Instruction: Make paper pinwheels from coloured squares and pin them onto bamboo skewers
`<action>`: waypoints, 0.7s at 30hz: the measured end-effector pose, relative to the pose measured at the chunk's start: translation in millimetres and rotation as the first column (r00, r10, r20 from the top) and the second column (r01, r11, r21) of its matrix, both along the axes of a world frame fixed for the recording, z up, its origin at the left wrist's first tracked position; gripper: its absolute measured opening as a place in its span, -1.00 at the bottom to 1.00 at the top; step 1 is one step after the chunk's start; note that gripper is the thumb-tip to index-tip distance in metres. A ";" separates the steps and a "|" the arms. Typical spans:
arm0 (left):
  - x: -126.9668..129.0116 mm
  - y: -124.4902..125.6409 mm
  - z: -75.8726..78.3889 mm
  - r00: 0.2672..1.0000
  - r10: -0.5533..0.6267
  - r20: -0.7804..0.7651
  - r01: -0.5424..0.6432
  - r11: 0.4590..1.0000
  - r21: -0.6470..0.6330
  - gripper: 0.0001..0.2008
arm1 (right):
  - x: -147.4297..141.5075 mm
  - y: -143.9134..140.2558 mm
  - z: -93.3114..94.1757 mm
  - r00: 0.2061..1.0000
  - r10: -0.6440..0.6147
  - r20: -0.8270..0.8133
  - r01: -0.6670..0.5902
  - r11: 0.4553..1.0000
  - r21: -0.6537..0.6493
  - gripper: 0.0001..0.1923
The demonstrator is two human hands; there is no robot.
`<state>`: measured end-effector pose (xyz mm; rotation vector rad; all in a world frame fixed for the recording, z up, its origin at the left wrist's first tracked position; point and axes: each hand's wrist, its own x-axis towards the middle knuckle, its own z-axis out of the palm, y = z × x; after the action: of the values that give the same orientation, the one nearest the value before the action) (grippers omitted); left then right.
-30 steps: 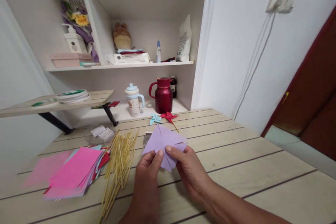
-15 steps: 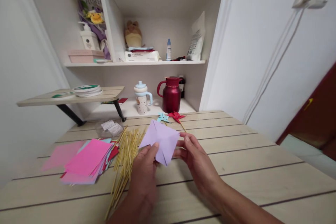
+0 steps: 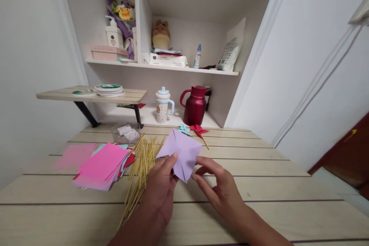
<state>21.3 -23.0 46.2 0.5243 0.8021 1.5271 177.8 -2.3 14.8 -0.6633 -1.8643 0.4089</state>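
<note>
A light purple square of paper (image 3: 184,150), slit inward from its corners, is tilted up above the table. My left hand (image 3: 161,180) pinches its near-left edge, thumb on top and fingers beneath. At the right edge of the paper is my right hand (image 3: 219,184), its index finger and thumb apart; whether a fingertip touches the paper I cannot tell. Behind the paper lie a light blue paper pinwheel (image 3: 184,129) and a red paper pinwheel (image 3: 198,130) on a stick. Many thin wooden sticks (image 3: 144,163) lie in a loose heap beside my left hand.
A stack of coloured paper sheets (image 3: 105,163), pink on top, lies left of the sticks. Behind it sits a clear container (image 3: 117,134) with white slips. Farther back are a small raised shelf (image 3: 66,94), a cup (image 3: 162,111) and a dark red jug (image 3: 196,107).
The view has swung to the right and tilted. My right hand's thumb and index finger have spread apart at the paper's edge, while my left hand keeps its pinch.
</note>
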 end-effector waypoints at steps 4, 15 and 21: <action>2.0 -0.1 -4.1 0.999 -0.033 -0.021 0.033 0.999 0.016 -0.78 | -0.6 -1.2 3.1 0.997 -0.010 0.075 0.013 0.999 -0.038 -0.70; -0.6 3.2 -1.7 0.999 -0.029 0.038 0.030 0.999 -0.027 -0.78 | -0.2 1.0 10.1 0.994 0.051 0.092 -0.040 0.992 -0.123 -0.60; 1.1 2.5 -2.2 0.998 -0.041 0.043 0.042 0.999 -0.027 -0.76 | -0.9 5.4 8.5 1.000 0.004 0.008 -0.003 0.993 -0.117 -0.65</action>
<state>22.4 -20.5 44.0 0.4839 0.7748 1.4815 176.9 3.2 23.4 -0.7412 -1.8604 0.5214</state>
